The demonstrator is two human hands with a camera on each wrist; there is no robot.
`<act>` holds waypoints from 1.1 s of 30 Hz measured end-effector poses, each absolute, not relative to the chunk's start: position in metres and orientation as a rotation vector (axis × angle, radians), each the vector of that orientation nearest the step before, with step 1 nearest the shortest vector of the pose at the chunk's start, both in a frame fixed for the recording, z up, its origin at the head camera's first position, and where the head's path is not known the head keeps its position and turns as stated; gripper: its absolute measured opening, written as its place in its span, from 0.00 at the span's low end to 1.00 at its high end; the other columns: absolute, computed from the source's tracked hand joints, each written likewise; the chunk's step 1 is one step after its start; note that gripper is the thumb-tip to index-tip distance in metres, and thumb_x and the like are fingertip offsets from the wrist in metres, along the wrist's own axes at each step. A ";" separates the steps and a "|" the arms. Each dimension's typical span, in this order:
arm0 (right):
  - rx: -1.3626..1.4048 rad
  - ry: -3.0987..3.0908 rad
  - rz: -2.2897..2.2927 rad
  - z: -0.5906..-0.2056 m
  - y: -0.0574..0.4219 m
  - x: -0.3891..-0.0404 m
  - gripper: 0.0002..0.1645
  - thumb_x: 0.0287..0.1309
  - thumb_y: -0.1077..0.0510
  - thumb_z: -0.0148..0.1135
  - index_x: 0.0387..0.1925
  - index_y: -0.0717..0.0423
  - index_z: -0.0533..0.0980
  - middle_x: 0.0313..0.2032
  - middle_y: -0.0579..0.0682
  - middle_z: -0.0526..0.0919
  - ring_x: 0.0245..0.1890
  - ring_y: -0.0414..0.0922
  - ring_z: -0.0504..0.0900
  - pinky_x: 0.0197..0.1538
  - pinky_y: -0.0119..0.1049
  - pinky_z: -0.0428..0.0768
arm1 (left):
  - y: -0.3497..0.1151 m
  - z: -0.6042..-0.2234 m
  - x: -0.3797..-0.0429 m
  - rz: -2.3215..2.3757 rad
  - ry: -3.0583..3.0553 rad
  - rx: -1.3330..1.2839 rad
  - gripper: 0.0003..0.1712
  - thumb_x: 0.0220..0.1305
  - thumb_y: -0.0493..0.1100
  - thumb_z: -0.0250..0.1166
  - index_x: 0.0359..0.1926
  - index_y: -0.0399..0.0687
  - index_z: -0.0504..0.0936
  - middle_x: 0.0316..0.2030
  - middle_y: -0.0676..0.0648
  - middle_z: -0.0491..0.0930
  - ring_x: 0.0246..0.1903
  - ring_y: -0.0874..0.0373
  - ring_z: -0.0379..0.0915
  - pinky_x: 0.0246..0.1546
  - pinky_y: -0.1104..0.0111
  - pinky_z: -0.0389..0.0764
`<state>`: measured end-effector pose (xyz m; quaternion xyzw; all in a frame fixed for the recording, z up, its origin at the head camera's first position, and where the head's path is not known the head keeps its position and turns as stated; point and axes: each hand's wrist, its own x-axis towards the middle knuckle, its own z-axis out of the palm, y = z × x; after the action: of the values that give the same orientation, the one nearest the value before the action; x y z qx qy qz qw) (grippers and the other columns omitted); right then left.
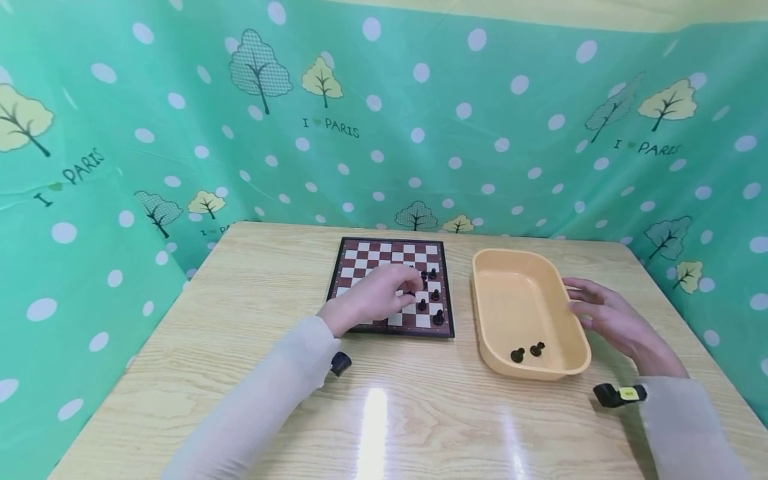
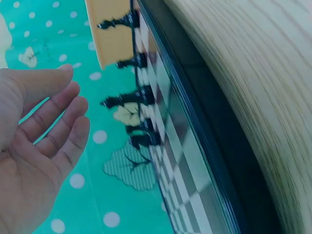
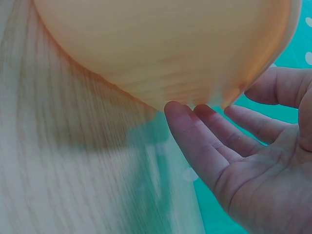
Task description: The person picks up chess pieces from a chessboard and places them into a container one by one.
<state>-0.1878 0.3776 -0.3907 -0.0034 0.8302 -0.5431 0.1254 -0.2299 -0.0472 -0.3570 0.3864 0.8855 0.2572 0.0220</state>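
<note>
A magnetic-looking chessboard (image 1: 364,255) with maroon and white squares lies on the table. Over its right half hovers my left hand (image 1: 381,290), its fingers loosely bent. In the left wrist view that hand (image 2: 36,131) has a gap between thumb and fingers and nothing in it. Several black chess pieces stand on the board, among them a knight (image 2: 145,139) and a taller piece (image 2: 127,97); the hand hides part of the group. Fingertips of my right hand (image 3: 258,161) touch the outer wall of an orange plastic tray (image 3: 161,53). Its fingers are extended.
Two black chess pieces, one (image 1: 517,355) beside the other (image 1: 537,349), are in the near end of the tray. The tray stands right of the board on a wooden table (image 1: 270,280). A green dotted curtain (image 1: 384,173) hangs behind and along both sides.
</note>
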 end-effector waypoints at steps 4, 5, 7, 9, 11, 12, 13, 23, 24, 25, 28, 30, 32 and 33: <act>0.001 2.426 -1.571 -0.390 0.377 -0.188 0.41 0.69 0.53 0.52 0.73 0.61 0.45 0.67 0.68 0.55 0.46 0.28 0.74 0.48 0.31 0.78 | -0.054 -0.361 -0.237 0.824 2.752 1.148 0.11 0.61 0.37 0.66 0.45 0.45 0.81 0.42 0.51 0.81 0.43 0.58 0.76 0.47 0.69 0.76; 0.003 2.428 -1.569 -0.390 0.377 -0.188 0.41 0.69 0.53 0.52 0.73 0.61 0.45 0.67 0.68 0.55 0.46 0.27 0.74 0.48 0.31 0.78 | -0.055 -0.362 -0.239 0.839 2.748 1.133 0.11 0.60 0.36 0.66 0.45 0.44 0.81 0.42 0.50 0.81 0.43 0.58 0.76 0.46 0.69 0.77; 0.007 2.429 -1.569 -0.390 0.377 -0.188 0.41 0.68 0.53 0.52 0.73 0.61 0.45 0.67 0.68 0.55 0.46 0.28 0.74 0.48 0.32 0.78 | -0.058 -0.364 -0.243 0.858 2.750 1.107 0.11 0.60 0.35 0.66 0.45 0.44 0.81 0.43 0.49 0.81 0.43 0.57 0.76 0.45 0.69 0.77; 0.008 2.428 -1.569 -0.390 0.377 -0.188 0.41 0.68 0.53 0.53 0.73 0.61 0.45 0.67 0.68 0.55 0.46 0.28 0.74 0.49 0.32 0.78 | -0.060 -0.366 -0.247 0.876 2.753 1.083 0.12 0.59 0.34 0.66 0.45 0.43 0.81 0.43 0.47 0.81 0.42 0.56 0.76 0.45 0.67 0.77; 0.012 2.425 -1.571 -0.389 0.377 -0.188 0.42 0.68 0.53 0.53 0.73 0.61 0.45 0.68 0.68 0.55 0.46 0.28 0.74 0.49 0.32 0.79 | -0.062 -0.368 -0.252 0.882 2.763 1.049 0.12 0.59 0.34 0.67 0.45 0.43 0.81 0.43 0.47 0.80 0.43 0.55 0.76 0.46 0.66 0.77; 0.014 2.422 -1.574 -0.389 0.377 -0.188 0.42 0.68 0.54 0.54 0.73 0.61 0.45 0.68 0.68 0.55 0.46 0.28 0.74 0.49 0.32 0.79 | -0.063 -0.369 -0.254 0.884 2.768 1.034 0.12 0.59 0.34 0.67 0.45 0.42 0.81 0.43 0.46 0.80 0.43 0.54 0.76 0.46 0.65 0.77; 0.014 2.421 -1.575 -0.389 0.377 -0.187 0.42 0.68 0.54 0.54 0.73 0.61 0.45 0.68 0.68 0.55 0.46 0.28 0.74 0.49 0.31 0.78 | -0.063 -0.370 -0.257 0.886 2.770 1.013 0.13 0.59 0.34 0.67 0.45 0.42 0.81 0.43 0.47 0.80 0.43 0.54 0.75 0.46 0.65 0.76; 0.008 2.424 -1.575 -0.390 0.377 -0.187 0.41 0.68 0.53 0.53 0.73 0.61 0.45 0.67 0.68 0.55 0.46 0.29 0.75 0.49 0.32 0.79 | -0.062 -0.380 -0.275 0.824 2.789 0.837 0.17 0.58 0.35 0.68 0.50 0.44 0.80 0.45 0.48 0.78 0.42 0.57 0.73 0.44 0.66 0.77; 0.008 2.423 -1.577 -0.390 0.377 -0.188 0.41 0.68 0.54 0.53 0.73 0.61 0.45 0.67 0.68 0.55 0.46 0.29 0.75 0.49 0.32 0.79 | -0.061 -0.382 -0.276 0.824 2.788 0.830 0.17 0.58 0.35 0.68 0.49 0.44 0.80 0.45 0.48 0.78 0.42 0.57 0.73 0.44 0.66 0.77; 0.008 2.423 -1.579 -0.390 0.377 -0.188 0.41 0.68 0.54 0.53 0.73 0.61 0.45 0.67 0.68 0.55 0.46 0.29 0.75 0.49 0.32 0.79 | -0.061 -0.383 -0.278 0.824 2.787 0.825 0.17 0.58 0.35 0.68 0.49 0.45 0.80 0.44 0.48 0.78 0.42 0.57 0.74 0.44 0.67 0.77; 0.007 2.422 -1.586 -0.390 0.377 -0.188 0.41 0.69 0.54 0.52 0.73 0.61 0.45 0.67 0.68 0.55 0.46 0.28 0.75 0.48 0.31 0.78 | -0.060 -0.387 -0.282 0.850 2.778 0.816 0.16 0.57 0.34 0.67 0.48 0.44 0.81 0.42 0.50 0.79 0.41 0.58 0.74 0.45 0.67 0.77; 0.007 2.420 -1.590 -0.389 0.377 -0.187 0.41 0.69 0.54 0.52 0.73 0.61 0.45 0.67 0.68 0.56 0.46 0.29 0.75 0.48 0.31 0.78 | -0.059 -0.390 -0.284 0.867 2.775 0.808 0.16 0.57 0.33 0.67 0.47 0.44 0.81 0.41 0.51 0.79 0.40 0.59 0.75 0.45 0.67 0.77; 0.008 2.417 -1.591 -0.389 0.377 -0.187 0.41 0.68 0.54 0.52 0.73 0.61 0.45 0.67 0.68 0.56 0.46 0.29 0.75 0.48 0.31 0.78 | -0.059 -0.393 -0.285 0.889 2.767 0.802 0.15 0.58 0.33 0.66 0.47 0.45 0.80 0.40 0.51 0.79 0.40 0.60 0.75 0.45 0.67 0.77; 0.007 2.415 -1.592 -0.389 0.377 -0.187 0.41 0.68 0.54 0.53 0.73 0.61 0.45 0.67 0.68 0.55 0.46 0.29 0.75 0.48 0.31 0.78 | -0.059 -0.395 -0.286 0.898 2.763 0.797 0.15 0.58 0.33 0.66 0.47 0.45 0.80 0.39 0.52 0.79 0.40 0.60 0.75 0.45 0.68 0.77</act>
<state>-0.1871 0.3770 -0.3893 0.0024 0.8284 -0.5462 0.1240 -0.2859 -0.0590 -0.3949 0.2640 0.9153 0.2974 0.0643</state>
